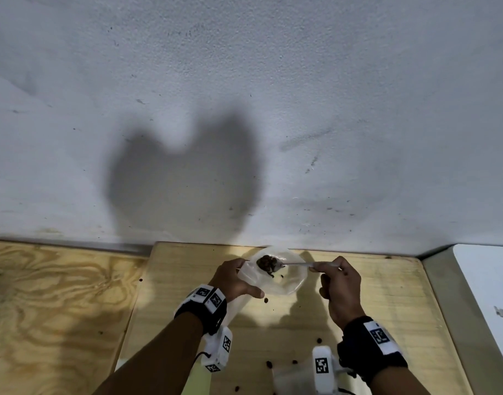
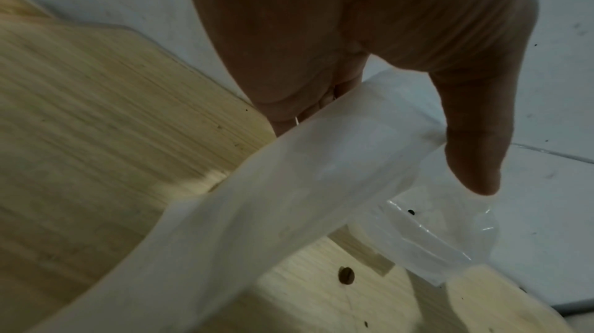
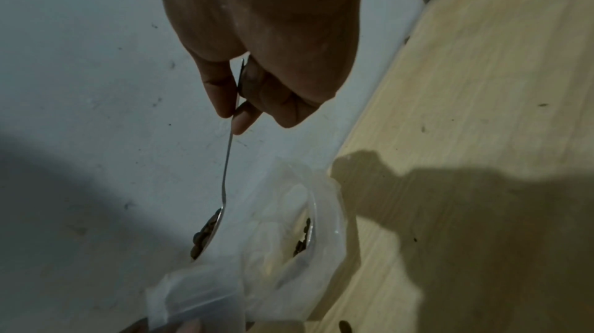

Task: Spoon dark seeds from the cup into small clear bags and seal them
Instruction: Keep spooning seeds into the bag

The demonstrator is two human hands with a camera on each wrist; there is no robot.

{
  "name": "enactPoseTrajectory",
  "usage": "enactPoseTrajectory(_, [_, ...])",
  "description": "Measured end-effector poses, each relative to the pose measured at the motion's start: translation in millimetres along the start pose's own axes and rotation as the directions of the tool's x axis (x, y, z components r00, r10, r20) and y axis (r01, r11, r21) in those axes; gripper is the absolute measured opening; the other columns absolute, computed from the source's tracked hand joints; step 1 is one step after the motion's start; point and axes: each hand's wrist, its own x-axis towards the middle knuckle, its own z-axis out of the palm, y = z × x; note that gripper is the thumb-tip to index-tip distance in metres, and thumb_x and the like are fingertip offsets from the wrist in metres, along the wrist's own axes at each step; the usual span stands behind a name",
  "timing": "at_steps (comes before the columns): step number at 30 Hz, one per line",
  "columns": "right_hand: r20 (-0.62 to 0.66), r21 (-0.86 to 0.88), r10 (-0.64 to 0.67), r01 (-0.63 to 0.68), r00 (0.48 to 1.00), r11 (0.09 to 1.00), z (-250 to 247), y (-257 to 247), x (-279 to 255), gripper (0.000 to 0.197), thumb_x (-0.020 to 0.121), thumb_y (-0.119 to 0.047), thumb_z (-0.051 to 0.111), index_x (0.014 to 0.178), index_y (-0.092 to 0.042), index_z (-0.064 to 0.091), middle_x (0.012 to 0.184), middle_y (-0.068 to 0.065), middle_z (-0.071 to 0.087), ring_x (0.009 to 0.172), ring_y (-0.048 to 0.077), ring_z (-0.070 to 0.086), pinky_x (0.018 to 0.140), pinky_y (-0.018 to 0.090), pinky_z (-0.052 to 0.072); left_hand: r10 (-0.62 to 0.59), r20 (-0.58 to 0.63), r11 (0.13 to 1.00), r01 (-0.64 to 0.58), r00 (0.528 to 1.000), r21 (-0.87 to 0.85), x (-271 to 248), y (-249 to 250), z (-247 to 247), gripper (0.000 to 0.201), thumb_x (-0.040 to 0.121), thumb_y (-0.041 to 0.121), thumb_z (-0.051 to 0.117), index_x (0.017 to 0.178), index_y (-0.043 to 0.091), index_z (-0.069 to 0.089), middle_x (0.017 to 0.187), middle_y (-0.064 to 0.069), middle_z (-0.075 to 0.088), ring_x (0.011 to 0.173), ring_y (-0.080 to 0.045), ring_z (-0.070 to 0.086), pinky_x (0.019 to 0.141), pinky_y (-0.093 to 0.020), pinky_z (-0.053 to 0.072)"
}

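A small clear bag [image 1: 246, 276], thin, limp and slippery, is held open near the table's [image 1: 387, 295] far edge by the left hand [image 1: 233, 280], pinched at its mouth, judged the best hold. A loaded spoon [image 1: 284, 265] is pinched by the right hand [image 1: 340, 283] over the clear cup [image 1: 290, 283]. Loose seeds [image 1: 266, 300] would spill easily. The bag's lower end is hidden behind the wrist.

Open light wooden board [image 1: 387, 295] right of right hand [image 1: 341, 292], scattered loose seeds [image 1: 294, 362] on near part, white wall [image 1: 273, 109] blocking just behind clear cup [image 1: 290, 280], plywood tabletop [image 1: 59, 295] open at left.
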Motion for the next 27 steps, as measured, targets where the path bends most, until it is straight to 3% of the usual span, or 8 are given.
enactPoseTrajectory(6, [0.242,-0.274,-0.269,0.332,0.932,0.903,13.7,-2.5,-4.2,0.039,0.077,0.005,0.077,0.062,-0.012,0.045,0.068,0.021,0.058,0.06,0.019,0.048,0.059,0.03,0.039,0.0,-0.001,0.999,0.0,1.0,-0.045,1.7,1.7,-3.7,0.075,0.035,0.046,0.09,0.102,0.022,0.067,0.101,0.007,0.069,0.093,-0.012,0.064,0.083,-0.031,0.053])
enactPoseTrajectory(11, [0.37,-0.338,-0.319,0.446,0.873,0.829,15.9,-8.1,-10.8,0.031,0.08,0.003,0.077,0.067,-0.008,0.052,0.072,0.018,0.066,0.06,0.022,0.054,0.058,0.027,0.042,0.003,0.019,0.996,-0.001,1.0,-0.093,0.5,5.5,-5.7,0.05,0.045,0.027,0.095,0.086,0.021,0.067,0.086,0.007,0.073,0.082,-0.009,0.068,0.073,-0.028,0.055])
enactPoseTrajectory(14, [0.209,-0.298,-0.401,0.449,0.892,0.843,5.7,-6.2,-4.5,0.03,0.078,0.008,0.075,0.066,-0.005,0.051,0.07,0.025,0.061,0.062,0.021,0.054,0.059,0.028,0.041,0.013,0.004,0.995,-0.013,1.0,-0.095,-0.3,5.5,-5.4,0.053,0.049,0.026,0.095,0.094,0.02,0.067,0.089,0.01,0.069,0.082,-0.005,0.065,0.067,-0.018,0.048])
enactPoseTrajectory(16, [0.027,-0.28,-0.431,0.421,0.902,0.863,-4.7,-1.5,1.3,0.029,0.077,0.01,0.074,0.065,-0.003,0.051,0.07,0.026,0.06,0.066,0.03,0.058,0.064,0.032,0.044,-0.002,-0.011,0.994,0.0,1.0,-0.105,0.5,4.2,-4.6,0.061,0.044,0.034,0.095,0.097,0.02,0.068,0.092,0.009,0.069,0.086,-0.008,0.065,0.075,-0.024,0.053])
enactPoseTrajectory(18, [-0.075,-0.31,-0.435,0.394,0.897,0.865,-10.3,5.7,2.5,0.03,0.076,0.012,0.071,0.064,-0.002,0.049,0.067,0.021,0.06,0.067,0.033,0.059,0.064,0.033,0.044,-0.013,-0.032,0.995,0.01,0.999,-0.098,1.1,3.3,-3.6,0.073,0.036,0.048,0.091,0.099,0.022,0.067,0.097,0.008,0.069,0.092,-0.011,0.064,0.083,-0.031,0.054])
enactPoseTrajectory(20, [-0.093,-0.385,-0.43,0.366,0.898,0.847,-10.3,15.9,0.4,0.032,0.077,0.012,0.069,0.063,-0.003,0.045,0.061,0.01,0.053,0.06,0.022,0.049,0.058,0.029,0.04,-0.016,-0.038,0.996,0.012,0.999,-0.091,2.7,2.6,-1.8,0.076,0.033,0.053,0.088,0.099,0.024,0.066,0.098,0.009,0.068,0.093,-0.011,0.064,0.083,-0.031,0.054])
enactPoseTrajectory(23, [-0.13,-0.461,-0.34,0.246,0.931,0.852,-5.6,31.8,2.8,0.029,0.079,0.005,0.068,0.064,-0.003,0.044,0.06,0.002,0.047,0.056,0.012,0.038,0.054,0.025,0.034,-0.012,-0.024,0.994,0.009,1.0,-0.11,3.2,5.1,0.3,0.063,0.039,0.043,0.092,0.094,0.023,0.067,0.094,0.009,0.07,0.09,-0.01,0.065,0.082,-0.031,0.055])
enactPoseTrajectory(27, [-0.245,-0.39,-0.126,0.022,0.961,0.921,-2.2,49.2,16.2,0.025,0.075,-0.004,0.071,0.067,0.002,0.048,0.061,0.005,0.049,0.061,0.022,0.043,0.06,0.033,0.038,0.002,0.013,0.992,-0.001,1.0,-0.123,1.9,7.2,2.1,0.063,0.041,0.037,0.094,0.097,0.022,0.067,0.095,0.009,0.07,0.089,-0.007,0.065,0.082,-0.029,0.054])
